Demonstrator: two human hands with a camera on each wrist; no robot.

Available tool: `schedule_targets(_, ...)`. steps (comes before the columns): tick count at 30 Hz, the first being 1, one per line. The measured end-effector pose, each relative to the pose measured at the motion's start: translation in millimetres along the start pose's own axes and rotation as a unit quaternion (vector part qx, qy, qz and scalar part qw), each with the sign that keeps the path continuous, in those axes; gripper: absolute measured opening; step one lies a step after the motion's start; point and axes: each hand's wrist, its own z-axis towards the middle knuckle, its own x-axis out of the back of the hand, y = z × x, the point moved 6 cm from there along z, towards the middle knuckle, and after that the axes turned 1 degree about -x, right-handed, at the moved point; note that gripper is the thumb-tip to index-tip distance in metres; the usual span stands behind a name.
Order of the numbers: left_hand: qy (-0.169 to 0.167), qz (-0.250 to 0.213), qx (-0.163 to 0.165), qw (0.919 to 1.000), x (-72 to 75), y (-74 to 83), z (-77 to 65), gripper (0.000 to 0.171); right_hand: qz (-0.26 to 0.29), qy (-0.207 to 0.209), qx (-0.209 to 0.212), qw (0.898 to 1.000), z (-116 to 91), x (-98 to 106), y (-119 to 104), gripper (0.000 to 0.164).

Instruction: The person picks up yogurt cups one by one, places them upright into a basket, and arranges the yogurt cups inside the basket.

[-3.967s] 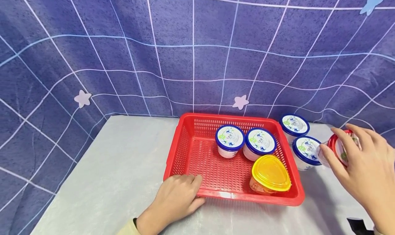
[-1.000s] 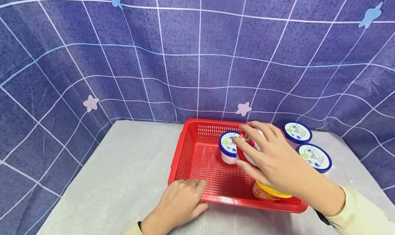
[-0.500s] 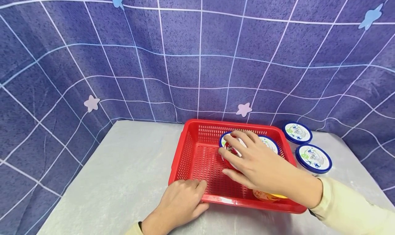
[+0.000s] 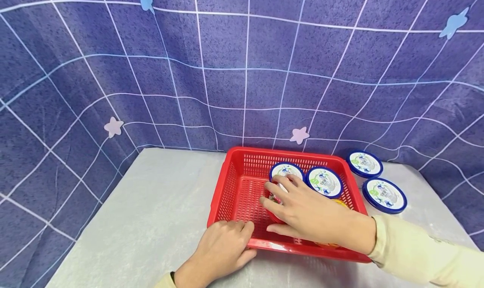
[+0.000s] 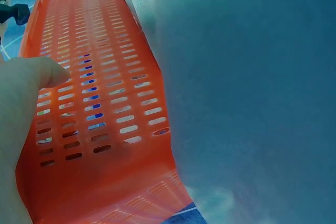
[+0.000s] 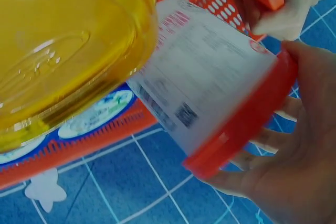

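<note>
My left hand grips the near rim of a red perforated plastic basket; in the left wrist view its thumb lies against the basket's slotted wall. Over the middle of the basket, my right hand holds a white tub with a red lid, fingers curled round the lid's edge. Whether that tub touches the basket floor I cannot tell. Behind it in the basket stand two blue-lidded tubs, a left one and a right one. A yellow-lidded tub is mostly hidden under my right forearm in the head view.
Outside the basket's right wall, two more blue-lidded tubs stand on the table, one farther back and one nearer. The pale grey table extends left of the basket. A blue gridded curtain hangs behind everything.
My right hand has carried the red-lidded tub from right of the basket, over the other tubs, leftward and down into the basket's near middle. My left hand keeps its grip on the rim.
</note>
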Motion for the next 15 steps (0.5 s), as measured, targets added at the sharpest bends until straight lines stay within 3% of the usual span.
schedule_targets(15, -0.006, -0.002, 0.001, 1.0000, -0.3, -0.8, -0.7, 0.040, 0.010, -0.074, 0.000, 0.997, 2, -23, -5, 0.051)
